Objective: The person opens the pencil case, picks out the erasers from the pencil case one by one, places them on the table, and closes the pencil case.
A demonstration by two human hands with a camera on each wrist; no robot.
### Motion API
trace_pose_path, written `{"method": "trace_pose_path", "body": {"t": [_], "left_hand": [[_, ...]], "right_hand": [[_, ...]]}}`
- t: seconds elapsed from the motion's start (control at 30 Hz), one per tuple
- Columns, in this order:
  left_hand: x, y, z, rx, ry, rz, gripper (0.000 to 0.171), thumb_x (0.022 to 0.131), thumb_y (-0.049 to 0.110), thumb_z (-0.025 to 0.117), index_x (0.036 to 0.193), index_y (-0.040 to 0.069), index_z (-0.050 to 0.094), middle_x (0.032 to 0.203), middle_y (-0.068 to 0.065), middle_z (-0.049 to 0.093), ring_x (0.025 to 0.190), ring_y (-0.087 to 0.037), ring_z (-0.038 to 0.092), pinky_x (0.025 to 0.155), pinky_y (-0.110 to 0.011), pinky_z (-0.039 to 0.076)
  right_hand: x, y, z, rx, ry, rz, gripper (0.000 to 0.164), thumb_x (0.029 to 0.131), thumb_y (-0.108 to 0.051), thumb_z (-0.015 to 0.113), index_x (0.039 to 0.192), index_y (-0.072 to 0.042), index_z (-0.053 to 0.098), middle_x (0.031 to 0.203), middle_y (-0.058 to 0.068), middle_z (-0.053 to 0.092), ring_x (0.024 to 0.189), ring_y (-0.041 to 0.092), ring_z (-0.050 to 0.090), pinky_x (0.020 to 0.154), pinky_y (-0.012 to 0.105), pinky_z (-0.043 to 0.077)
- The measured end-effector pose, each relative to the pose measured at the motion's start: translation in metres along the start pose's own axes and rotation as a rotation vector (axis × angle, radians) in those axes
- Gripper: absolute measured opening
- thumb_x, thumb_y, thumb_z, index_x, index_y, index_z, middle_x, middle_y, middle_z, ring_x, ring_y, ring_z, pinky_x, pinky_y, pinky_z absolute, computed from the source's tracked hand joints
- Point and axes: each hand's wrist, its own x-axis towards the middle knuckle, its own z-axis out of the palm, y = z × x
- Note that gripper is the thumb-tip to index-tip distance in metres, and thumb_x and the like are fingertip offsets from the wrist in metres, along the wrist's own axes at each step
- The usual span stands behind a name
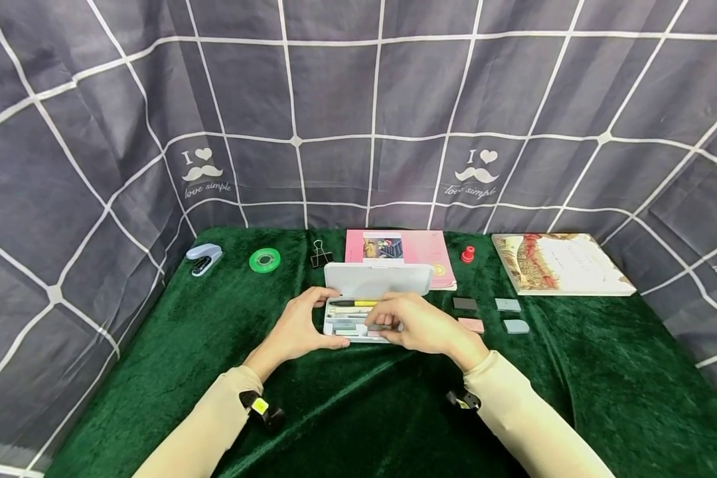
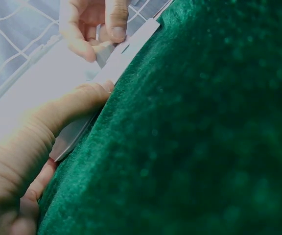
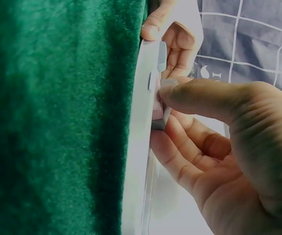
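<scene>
A white pencil case (image 1: 378,279) lies with its lid raised; inside are a yellow-and-black pen (image 1: 364,303), other slim sticks and small eraser-like blocks (image 1: 344,330). My left hand (image 1: 297,323) grips the case's left end, thumb along the front edge and fingers round the side. Over the right half of the case, my right hand (image 1: 415,323) pinches a small grey eraser (image 3: 159,123) between thumb and fingers. Just beside it in the right wrist view is a pink eraser (image 3: 157,100). The fingers partly hide both.
Right of the case lie a black block (image 1: 465,303), a pink block (image 1: 471,324) and two grey blocks (image 1: 516,326). Behind stand a stapler (image 1: 204,257), green tape (image 1: 265,260), a binder clip (image 1: 320,256), a pink book (image 1: 421,249), a red piece (image 1: 468,254) and another book (image 1: 564,265).
</scene>
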Motion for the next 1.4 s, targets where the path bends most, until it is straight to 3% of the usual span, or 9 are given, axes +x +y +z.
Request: {"method": "trace_pose_path", "body": {"t": [0.2, 0.47, 0.8, 0.93, 1.13, 1.4], "left_hand": [[0.001, 0.0, 0.001, -0.005, -0.002, -0.003, 0.091, 0.075, 0.042, 0.106, 0.15, 0.015, 0.063, 0.151, -0.007, 0.065, 0.131, -0.034, 0.067, 0.112, -0.054, 0.057], [0.001, 0.0, 0.001, -0.003, -0.001, -0.008, 0.091, 0.074, 0.043, 0.106, 0.15, 0.014, 0.064, 0.15, -0.007, 0.065, 0.131, -0.033, 0.067, 0.112, -0.055, 0.056], [0.0, 0.002, 0.001, -0.007, -0.002, -0.017, 0.091, 0.074, 0.041, 0.107, 0.149, 0.014, 0.064, 0.151, -0.007, 0.065, 0.131, -0.033, 0.067, 0.112, -0.056, 0.056], [-0.001, 0.003, 0.001, -0.006, 0.001, -0.02, 0.091, 0.073, 0.039, 0.108, 0.149, 0.014, 0.064, 0.149, -0.007, 0.066, 0.13, -0.032, 0.066, 0.112, -0.056, 0.055], [-0.001, 0.003, 0.0, -0.012, 0.0, -0.025, 0.091, 0.074, 0.04, 0.107, 0.149, 0.015, 0.065, 0.149, -0.006, 0.066, 0.131, -0.033, 0.066, 0.112, -0.056, 0.055], [-0.001, 0.0, 0.002, 0.017, 0.018, 0.008, 0.088, 0.073, 0.042, 0.107, 0.146, 0.014, 0.066, 0.146, -0.006, 0.067, 0.128, -0.033, 0.069, 0.11, -0.056, 0.057]], "right_hand": [[-0.001, -0.001, -0.001, 0.02, 0.051, 0.016, 0.026, 0.095, 0.004, 0.084, 0.114, -0.013, 0.081, 0.1, -0.001, 0.068, 0.088, 0.015, 0.066, 0.08, 0.033, 0.063], [-0.003, 0.002, -0.007, 0.004, 0.103, 0.048, 0.026, 0.096, 0.002, 0.084, 0.118, -0.012, 0.081, 0.103, -0.003, 0.071, 0.092, 0.015, 0.067, 0.085, 0.036, 0.062], [-0.026, -0.001, -0.045, -0.074, 0.223, 0.039, 0.026, 0.091, 0.007, 0.083, 0.109, -0.013, 0.083, 0.098, -0.004, 0.075, 0.089, 0.013, 0.069, 0.082, 0.039, 0.063], [-0.051, 0.004, -0.066, -0.149, 0.305, 0.028, 0.03, 0.087, 0.008, 0.086, 0.106, -0.016, 0.082, 0.096, -0.007, 0.075, 0.085, 0.008, 0.068, 0.077, 0.034, 0.061], [-0.11, 0.017, -0.089, -0.245, 0.407, 0.044, 0.042, 0.08, 0.013, 0.09, 0.103, -0.021, 0.082, 0.095, -0.014, 0.074, 0.084, 0.004, 0.066, 0.076, 0.018, 0.054], [-0.188, 0.034, -0.084, -0.254, 0.432, 0.233, 0.046, 0.081, 0.01, 0.094, 0.104, -0.027, 0.079, 0.097, -0.017, 0.073, 0.083, 0.0, 0.066, 0.073, 0.013, 0.052]]}}
